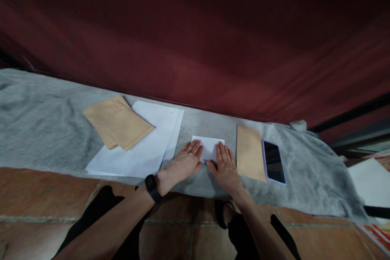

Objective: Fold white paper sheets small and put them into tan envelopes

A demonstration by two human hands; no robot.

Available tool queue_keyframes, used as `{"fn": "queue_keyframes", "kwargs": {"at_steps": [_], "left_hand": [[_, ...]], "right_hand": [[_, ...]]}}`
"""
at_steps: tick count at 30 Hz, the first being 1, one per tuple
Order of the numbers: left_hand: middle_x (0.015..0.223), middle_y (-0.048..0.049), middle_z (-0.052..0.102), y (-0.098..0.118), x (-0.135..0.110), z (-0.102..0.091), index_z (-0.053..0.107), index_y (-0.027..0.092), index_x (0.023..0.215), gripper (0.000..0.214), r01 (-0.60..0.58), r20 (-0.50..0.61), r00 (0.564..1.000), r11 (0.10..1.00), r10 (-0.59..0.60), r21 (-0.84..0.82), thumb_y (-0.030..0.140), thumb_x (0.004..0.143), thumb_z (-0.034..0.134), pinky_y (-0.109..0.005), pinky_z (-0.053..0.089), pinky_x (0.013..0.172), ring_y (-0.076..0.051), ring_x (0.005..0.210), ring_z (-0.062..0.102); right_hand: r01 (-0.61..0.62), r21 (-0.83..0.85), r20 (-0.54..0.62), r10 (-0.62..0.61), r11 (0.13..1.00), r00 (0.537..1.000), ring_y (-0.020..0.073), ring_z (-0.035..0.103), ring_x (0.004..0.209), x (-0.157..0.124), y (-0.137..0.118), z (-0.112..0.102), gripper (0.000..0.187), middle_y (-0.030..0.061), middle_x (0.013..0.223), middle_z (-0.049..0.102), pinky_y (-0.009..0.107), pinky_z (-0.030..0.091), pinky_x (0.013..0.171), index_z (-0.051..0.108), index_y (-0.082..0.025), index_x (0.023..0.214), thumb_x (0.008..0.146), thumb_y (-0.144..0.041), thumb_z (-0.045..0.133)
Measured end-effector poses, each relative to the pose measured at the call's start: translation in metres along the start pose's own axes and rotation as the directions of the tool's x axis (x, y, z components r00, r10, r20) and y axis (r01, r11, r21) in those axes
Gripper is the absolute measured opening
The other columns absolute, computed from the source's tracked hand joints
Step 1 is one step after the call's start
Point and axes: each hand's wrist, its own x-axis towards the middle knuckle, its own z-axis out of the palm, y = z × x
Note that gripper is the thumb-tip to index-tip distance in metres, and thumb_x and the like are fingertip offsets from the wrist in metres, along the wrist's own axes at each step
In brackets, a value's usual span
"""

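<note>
A small white rectangle of paper point(209, 146), seemingly folded, lies flat on the grey cloth in front of me. My left hand point(187, 159) rests with fingers stretched over its left edge. On the right edge, my right hand point(224, 167) lies flat with its fingers extended and thumb pointing inward. Just beyond the right hand is a brown envelope point(250, 152). To the left of my left hand are large white paper sheets point(146, 146), with brown envelopes point(120, 122) overlapping on top of them. Parts of the small paper are hidden under my fingers.
A phone point(274, 162) with a pale purple case lies right of the single envelope. The grey cloth point(42, 126) covers a long narrow surface. Dark red fabric point(195, 48) rises behind it, and tiled floor point(170, 235) shows below. A white sheet point(370, 180) sits at the far right.
</note>
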Motion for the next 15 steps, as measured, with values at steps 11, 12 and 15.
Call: {"fn": "queue_keyframes", "kwargs": {"at_steps": [11, 12, 15], "left_hand": [[0.145, -0.0173, 0.058, -0.009, 0.003, -0.017, 0.061, 0.013, 0.132, 0.047, 0.011, -0.051, 0.999, 0.991, -0.018, -0.134, 0.01, 0.086, 0.052, -0.041, 0.04, 0.115, -0.026, 0.135, 0.055], [0.137, -0.0153, 0.065, -0.011, 0.005, -0.019, 0.066, 0.016, 0.125, 0.041, 0.031, -0.082, 0.996, 0.984, -0.046, -0.175, 0.011, 0.087, 0.053, -0.041, 0.043, 0.112, -0.025, 0.127, 0.061], [0.114, -0.0084, 0.076, -0.019, 0.011, -0.026, 0.073, 0.022, 0.106, 0.024, 0.083, -0.187, 0.968, 0.92, -0.166, -0.383, 0.019, 0.091, 0.055, -0.039, 0.051, 0.1, -0.024, 0.105, 0.07]], "right_hand": [[-0.028, 0.107, 0.123, 0.015, 0.994, 0.992, 0.0324, 0.033, 0.149, 0.008, 0.008, -0.016, 0.072, 0.0187, 0.161, 0.035, 0.056, 0.028, 0.121, 0.039, -0.012, 0.154, 0.095, -0.049, 0.056], [-0.048, 0.149, 0.118, 0.03, 0.988, 0.992, 0.0314, 0.038, 0.146, 0.011, 0.009, -0.018, 0.064, 0.0177, 0.158, 0.041, 0.055, 0.029, 0.12, 0.045, -0.013, 0.15, 0.095, -0.044, 0.054], [-0.147, 0.347, 0.084, 0.125, 0.926, 0.989, 0.0264, 0.058, 0.128, 0.022, 0.015, -0.03, 0.043, 0.0127, 0.138, 0.064, 0.048, 0.041, 0.114, 0.062, -0.018, 0.134, 0.096, -0.031, 0.047]]}}
